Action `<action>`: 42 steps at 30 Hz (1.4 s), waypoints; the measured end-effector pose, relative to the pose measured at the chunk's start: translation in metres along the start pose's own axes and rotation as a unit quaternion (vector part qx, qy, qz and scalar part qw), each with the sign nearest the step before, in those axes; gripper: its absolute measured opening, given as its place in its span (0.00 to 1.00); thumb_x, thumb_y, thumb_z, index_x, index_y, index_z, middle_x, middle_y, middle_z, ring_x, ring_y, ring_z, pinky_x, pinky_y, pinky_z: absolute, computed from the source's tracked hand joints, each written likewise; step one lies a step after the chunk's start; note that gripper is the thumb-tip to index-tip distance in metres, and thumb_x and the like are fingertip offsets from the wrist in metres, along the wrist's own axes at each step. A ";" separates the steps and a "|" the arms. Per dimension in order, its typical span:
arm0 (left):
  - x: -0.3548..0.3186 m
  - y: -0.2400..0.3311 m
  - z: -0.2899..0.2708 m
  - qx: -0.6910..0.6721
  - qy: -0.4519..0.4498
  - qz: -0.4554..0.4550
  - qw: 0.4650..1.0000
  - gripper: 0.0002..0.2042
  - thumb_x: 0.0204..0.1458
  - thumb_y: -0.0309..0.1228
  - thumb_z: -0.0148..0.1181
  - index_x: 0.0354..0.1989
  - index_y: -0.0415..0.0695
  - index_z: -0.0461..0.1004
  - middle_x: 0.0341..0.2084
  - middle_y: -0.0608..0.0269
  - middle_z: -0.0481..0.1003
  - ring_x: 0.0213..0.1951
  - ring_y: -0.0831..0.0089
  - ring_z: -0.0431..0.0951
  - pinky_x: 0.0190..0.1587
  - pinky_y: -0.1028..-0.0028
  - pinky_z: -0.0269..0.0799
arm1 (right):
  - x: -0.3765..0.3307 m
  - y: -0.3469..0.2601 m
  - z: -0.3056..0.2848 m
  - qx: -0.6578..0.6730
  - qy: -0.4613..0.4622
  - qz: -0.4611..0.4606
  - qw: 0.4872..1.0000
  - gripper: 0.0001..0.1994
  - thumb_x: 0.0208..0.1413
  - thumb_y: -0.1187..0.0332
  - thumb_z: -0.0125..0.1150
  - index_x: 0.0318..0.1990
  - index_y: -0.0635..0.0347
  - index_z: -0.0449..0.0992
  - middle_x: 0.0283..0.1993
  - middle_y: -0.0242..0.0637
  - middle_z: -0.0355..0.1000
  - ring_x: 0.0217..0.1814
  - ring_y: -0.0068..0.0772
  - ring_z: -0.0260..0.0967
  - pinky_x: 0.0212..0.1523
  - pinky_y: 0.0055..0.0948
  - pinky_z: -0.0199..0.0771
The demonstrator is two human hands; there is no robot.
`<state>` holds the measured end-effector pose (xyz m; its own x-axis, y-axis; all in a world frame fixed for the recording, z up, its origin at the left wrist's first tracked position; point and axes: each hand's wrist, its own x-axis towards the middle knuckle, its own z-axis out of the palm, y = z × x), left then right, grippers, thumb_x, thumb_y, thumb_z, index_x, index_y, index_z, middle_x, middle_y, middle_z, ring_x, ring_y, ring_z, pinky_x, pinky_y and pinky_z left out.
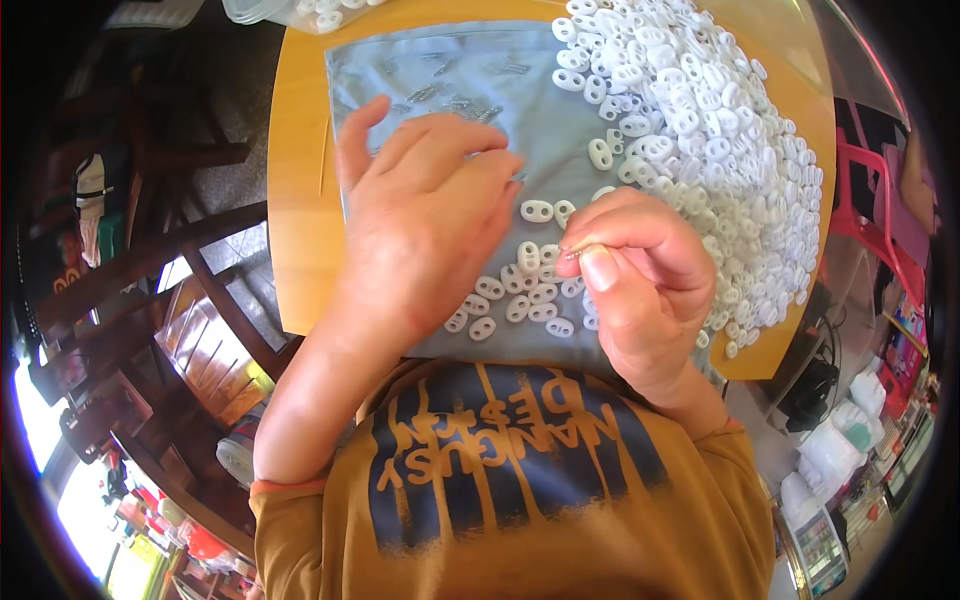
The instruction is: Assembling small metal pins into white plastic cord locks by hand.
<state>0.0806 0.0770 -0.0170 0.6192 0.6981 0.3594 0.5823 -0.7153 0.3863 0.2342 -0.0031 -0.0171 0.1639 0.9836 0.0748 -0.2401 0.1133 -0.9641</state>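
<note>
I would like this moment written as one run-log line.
left hand: over grey cloth, contact unclear | right hand: pinching thin metallic piece | nearby: white two-holed pieces, some loose on cloth, many heaped right

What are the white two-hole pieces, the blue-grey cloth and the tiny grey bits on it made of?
White two-hole pieces: probably hard plastic, as they look smooth, opaque and evenly shaped.
Blue-grey cloth: fabric with a mostly dull finish, shown by its soft creases; I can't tell which fibre.
Tiny grey bits: likely metal, because they glint, but too small to be sure.
</note>
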 end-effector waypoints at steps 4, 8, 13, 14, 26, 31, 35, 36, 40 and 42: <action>-0.001 0.012 -0.033 -0.231 -0.063 -0.058 0.969 0.10 0.40 0.22 0.64 0.34 0.41 0.76 0.35 0.60 0.76 0.40 0.66 0.75 0.53 0.61 0.59 | 0.002 -0.002 -0.001 0.030 0.002 0.047 0.998 0.02 0.49 0.80 0.56 0.30 0.65 0.73 0.30 0.33 0.70 0.32 0.20 0.64 0.34 0.21 0.63; -0.005 0.016 -0.032 -0.205 -0.047 0.005 0.978 0.14 0.36 0.19 0.64 0.35 0.41 0.75 0.32 0.59 0.76 0.36 0.66 0.76 0.52 0.59 0.60 | 0.002 -0.002 0.000 0.077 -0.025 0.071 0.994 0.01 0.50 0.79 0.55 0.30 0.65 0.73 0.29 0.31 0.70 0.32 0.18 0.64 0.34 0.19 0.62; -0.008 0.016 -0.027 -0.188 0.004 0.012 0.982 0.14 0.32 0.22 0.67 0.33 0.44 0.77 0.29 0.65 0.75 0.34 0.69 0.75 0.49 0.62 0.60 | -0.001 -0.009 0.006 0.095 0.002 0.158 0.983 0.01 0.51 0.77 0.56 0.29 0.65 0.73 0.28 0.30 0.70 0.32 0.16 0.64 0.33 0.18 0.63; -0.011 0.017 -0.026 -0.176 0.014 0.011 0.984 0.15 0.32 0.20 0.65 0.33 0.44 0.77 0.29 0.65 0.75 0.33 0.68 0.75 0.48 0.62 0.61 | 0.000 -0.010 0.006 0.067 -0.001 0.191 0.979 0.02 0.51 0.76 0.57 0.29 0.65 0.74 0.28 0.30 0.69 0.31 0.16 0.64 0.31 0.18 0.65; -0.031 0.020 -0.035 -0.307 0.022 -0.026 0.951 0.05 0.42 0.24 0.57 0.29 0.41 0.71 0.25 0.60 0.73 0.28 0.65 0.74 0.44 0.57 0.65 | -0.007 -0.006 0.006 0.138 -0.128 0.104 0.977 0.03 0.52 0.74 0.61 0.30 0.63 0.74 0.27 0.33 0.71 0.29 0.21 0.67 0.30 0.21 0.64; -0.017 0.014 -0.025 -0.300 0.038 -0.202 0.932 0.08 0.54 0.27 0.49 0.30 0.35 0.72 0.29 0.56 0.73 0.33 0.66 0.72 0.41 0.69 0.67 | -0.015 -0.006 0.012 0.145 -0.224 0.040 0.963 0.02 0.49 0.75 0.60 0.28 0.60 0.73 0.26 0.32 0.71 0.25 0.30 0.68 0.25 0.29 0.65; 0.010 0.026 -0.002 -0.255 -0.088 -0.087 0.959 0.14 0.39 0.15 0.61 0.37 0.39 0.76 0.34 0.55 0.74 0.39 0.65 0.73 0.42 0.71 0.68 | -0.018 -0.004 0.012 0.160 -0.316 0.021 0.935 0.03 0.46 0.74 0.60 0.25 0.59 0.71 0.24 0.32 0.69 0.27 0.35 0.68 0.26 0.31 0.65; 0.020 0.031 0.006 -0.212 -0.097 -0.017 0.972 0.16 0.38 0.16 0.62 0.38 0.40 0.76 0.37 0.55 0.74 0.39 0.63 0.73 0.42 0.69 0.68 | -0.019 -0.005 0.012 0.152 -0.339 0.025 0.928 0.04 0.46 0.73 0.60 0.25 0.59 0.70 0.23 0.32 0.69 0.27 0.35 0.67 0.26 0.32 0.65; 0.043 0.044 0.025 -0.103 -0.156 0.139 0.972 0.24 0.34 0.20 0.64 0.46 0.45 0.73 0.50 0.58 0.69 0.50 0.60 0.70 0.51 0.61 0.64 | -0.022 -0.002 0.015 0.175 -0.377 0.016 0.910 0.05 0.46 0.72 0.60 0.24 0.59 0.69 0.22 0.33 0.67 0.26 0.37 0.67 0.26 0.33 0.64; 0.044 0.051 0.028 -0.077 -0.208 0.158 0.962 0.22 0.37 0.23 0.62 0.46 0.45 0.73 0.53 0.60 0.68 0.54 0.62 0.68 0.54 0.61 0.62 | -0.023 -0.002 0.015 0.167 -0.385 0.028 0.907 0.05 0.45 0.72 0.60 0.23 0.60 0.69 0.23 0.35 0.68 0.27 0.38 0.67 0.26 0.34 0.64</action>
<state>0.1520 0.0705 -0.0054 0.9286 0.3508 0.1210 0.2650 -0.8551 0.4457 0.2163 -0.0234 -0.0131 -0.5428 0.7810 0.3088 -0.5259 -0.0295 -0.8500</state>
